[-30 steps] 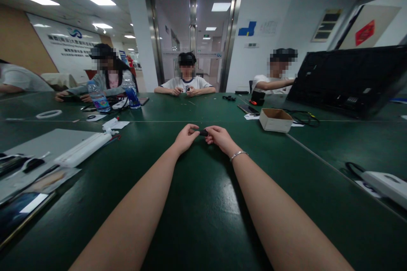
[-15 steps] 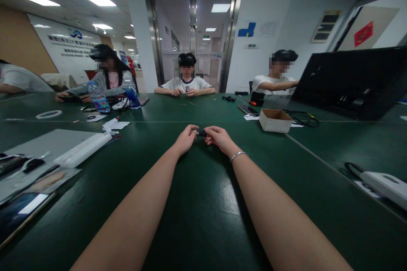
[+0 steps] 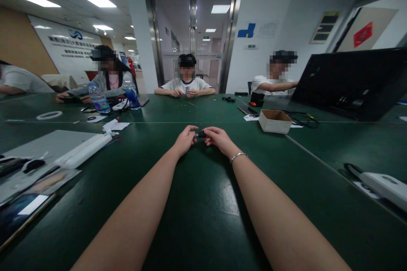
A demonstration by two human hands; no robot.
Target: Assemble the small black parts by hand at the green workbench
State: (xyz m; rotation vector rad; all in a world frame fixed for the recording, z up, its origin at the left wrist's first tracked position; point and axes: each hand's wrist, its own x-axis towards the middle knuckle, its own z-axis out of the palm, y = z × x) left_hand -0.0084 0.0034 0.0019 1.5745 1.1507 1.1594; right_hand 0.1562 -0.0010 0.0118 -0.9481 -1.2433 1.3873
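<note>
A small black stick-like piece (image 3: pixel 201 134) with a silvery end is held between my two hands, over the green table; it is too small to tell its kind. My right hand (image 3: pixel 218 139) pinches its black end between thumb and fingers. At its silvery end, the fingers of my left hand (image 3: pixel 184 140) are closed, with the index finger stretched partly above it. A silver bracelet (image 3: pixel 238 156) circles my right wrist.
The green table (image 3: pixel 190 203) bears a small open box (image 3: pixel 275 122) and a black monitor (image 3: pixel 352 84) at right. Bottles (image 3: pixel 99 98), a white power strip (image 3: pixel 84 150) and a phone (image 3: pixel 22 216) are at left. Several people sit across the table.
My hands stay in nearly the same place. The left fingers have shifted very slightly left along the piece, and more of its silvery end shows.
</note>
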